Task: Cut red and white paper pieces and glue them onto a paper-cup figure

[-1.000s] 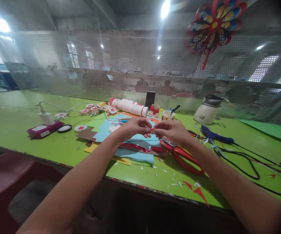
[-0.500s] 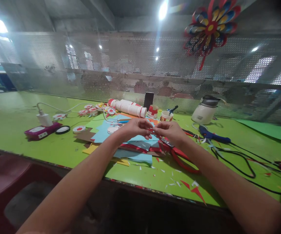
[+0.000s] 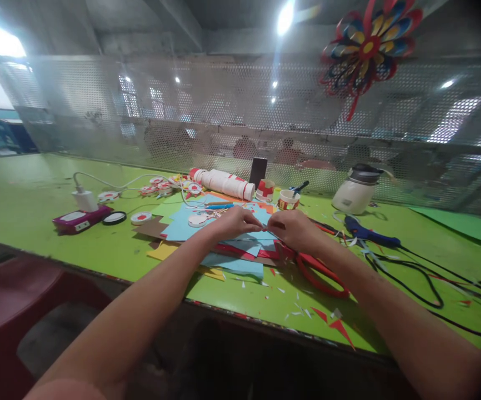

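Note:
Over the pile of coloured paper, my left hand (image 3: pixel 238 222) and my right hand (image 3: pixel 294 229) meet almost fingertip to fingertip, both closed in a pinch. A tiny reddish piece (image 3: pixel 264 228) shows between them, too small to make out clearly. Light-blue sheets (image 3: pixel 182 226) lie under the hands, with red and brown layers below. Red-handled scissors (image 3: pixel 322 276) rest beneath my right wrist, their blades partly hidden. Left of my left hand is a white disc (image 3: pixel 198 220), and behind it lie pencils (image 3: pixel 219 206).
A blue glue gun (image 3: pixel 371 233) and its black cord lie right, near a white kettle (image 3: pixel 356 190). Paper cups (image 3: pixel 289 200), a white-and-red roll (image 3: pixel 226 184) and a phone (image 3: pixel 259 171) stand behind. A purple power strip (image 3: pixel 81 220) sits left. Paper scraps (image 3: pixel 340 330) litter the front edge.
My fingertips have drawn closer together and lower over the paper, and the left fingers have folded from spread to pinched. The whole view has shifted slightly.

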Demonstrator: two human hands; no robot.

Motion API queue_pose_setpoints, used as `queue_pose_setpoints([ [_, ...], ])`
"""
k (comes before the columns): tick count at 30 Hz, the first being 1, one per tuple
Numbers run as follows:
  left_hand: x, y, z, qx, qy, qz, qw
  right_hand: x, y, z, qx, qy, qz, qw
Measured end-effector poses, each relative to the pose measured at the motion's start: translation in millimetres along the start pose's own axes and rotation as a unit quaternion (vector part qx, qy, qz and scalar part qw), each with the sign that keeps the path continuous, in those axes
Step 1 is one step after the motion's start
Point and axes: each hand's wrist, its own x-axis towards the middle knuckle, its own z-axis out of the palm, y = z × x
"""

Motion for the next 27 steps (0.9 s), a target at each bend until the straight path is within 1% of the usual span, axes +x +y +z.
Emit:
queue_pose_setpoints([
  [2,3.3,-1.4,6.1,0.027,0.003,0.005,1.000,3.3,-0.8,0.9,-0.019,-0.023,-0.006,1.000],
  [5,7.6,-5.2,15.2,0.030,-0.009,-0.013,0.999,8.9,-2.4,3.5,-0.018,-0.042,-0.007,0.999],
  [9,10.2,-15.1,21.3,0.019,-0.015,-0.034,0.999,15.3,-2.3,8.2,0.000,-0.045,0.004,0.999],
  [13,12.0,-23.3,20.9,0.015,-0.003,-0.060,0.998,21.0,0.5,16.1,0.010,-0.030,0.027,0.999],
  [16,13.2,-25.7,19.4,0.025,0.007,-0.078,0.997,23.7,2.2,24.1,0.008,-0.023,0.043,0.999],
  [21,12.8,-24.8,17.6,0.037,-0.019,-0.089,0.995,23.3,4.2,34.7,-0.002,-0.030,0.051,0.998],
  [27,13.2,-23.3,17.9,0.042,-0.033,-0.084,0.995,22.4,6.5,38.2,-0.015,-0.050,0.048,0.997],
])
